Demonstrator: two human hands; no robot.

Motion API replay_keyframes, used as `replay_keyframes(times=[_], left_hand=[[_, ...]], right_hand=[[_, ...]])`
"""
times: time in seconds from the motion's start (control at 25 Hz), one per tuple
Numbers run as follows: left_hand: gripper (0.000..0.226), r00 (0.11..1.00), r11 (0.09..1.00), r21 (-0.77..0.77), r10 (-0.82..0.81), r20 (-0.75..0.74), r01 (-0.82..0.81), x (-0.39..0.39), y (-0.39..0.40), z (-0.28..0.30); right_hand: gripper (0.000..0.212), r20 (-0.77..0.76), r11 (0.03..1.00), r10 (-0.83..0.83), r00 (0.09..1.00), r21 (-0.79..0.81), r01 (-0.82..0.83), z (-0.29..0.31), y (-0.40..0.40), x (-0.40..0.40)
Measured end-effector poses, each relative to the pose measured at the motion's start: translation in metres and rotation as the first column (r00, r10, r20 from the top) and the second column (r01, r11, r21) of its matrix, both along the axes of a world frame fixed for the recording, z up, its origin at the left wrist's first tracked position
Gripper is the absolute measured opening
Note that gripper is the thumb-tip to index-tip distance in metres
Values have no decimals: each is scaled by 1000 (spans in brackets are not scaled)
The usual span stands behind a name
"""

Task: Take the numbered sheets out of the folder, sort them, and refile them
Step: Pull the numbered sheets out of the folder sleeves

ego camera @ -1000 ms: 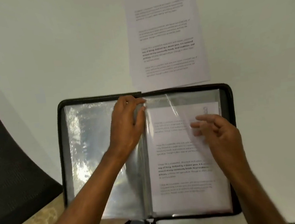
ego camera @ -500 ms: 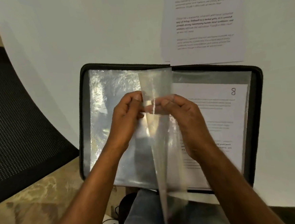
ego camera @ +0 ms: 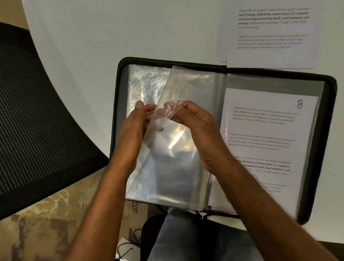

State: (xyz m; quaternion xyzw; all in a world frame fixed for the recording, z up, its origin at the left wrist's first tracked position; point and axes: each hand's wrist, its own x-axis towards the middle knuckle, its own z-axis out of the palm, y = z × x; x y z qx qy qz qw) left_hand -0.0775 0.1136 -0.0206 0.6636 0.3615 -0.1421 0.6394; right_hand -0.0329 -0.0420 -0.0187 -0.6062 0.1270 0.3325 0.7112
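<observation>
Both hands, left hand [ego camera: 134, 123] and right hand [ego camera: 188, 116], pinch empty sleeve [ego camera: 181, 150] above folder [ego camera: 332, 138]; lay it flat leftward, exposing sheet 8 [ego camera: 270, 139].

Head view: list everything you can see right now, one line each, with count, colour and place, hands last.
Folder: one, black zip edge, open on the table's near edge.
Clear sleeve: one, transparent, empty, lifted over the folder's left half.
Sheet marked 8: one, white, in the sleeve on the folder's right half.
Loose sheets: at least two stacked, white, on the table beyond the folder; their numbers are out of view.
Table: one, white.
Chair: one, black mesh, left.
Cables: black, on the floor.
Left hand: pinches the sleeve's edge.
Right hand: pinches the same sleeve.
</observation>
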Motion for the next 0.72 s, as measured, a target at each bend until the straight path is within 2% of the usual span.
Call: replay_keyframes(times=[0.2,0.32,0.36,0.44,0.48,0.56,0.64,0.72], left_hand=[[46,997,988,140,-64,39,58,-9,7,-8],[43,994,942,316,-113,-11,111,-10,9,-14],[38,992,913,387,-122,-31,125,-10,10,-17],[13,991,859,494,-117,-61,132,-9,10,-21],[8,992,842,525,-106,-68,126,-9,10,-22],[19,993,802,586,-95,-67,117,-8,11,-26],[17,992,754,646,-95,-78,123,-8,9,-30],[9,988,686,710,-99,-120,155,-9,5,-33]], right_hand=[[29,51,999,25,998,32,-26,-5,5,2],[28,108,999,4,994,37,-8,-10,0,3],[26,123,999,-4,992,40,-1,-10,-3,4],[24,189,1000,-7,982,-5,8,-10,-16,6],[24,253,997,13,967,-71,5,-11,-25,6],[25,383,964,108,917,-267,-1,-17,-49,8],[29,460,877,216,861,-479,36,-25,-80,10],[36,475,772,286,832,-628,93,-31,-111,12]])
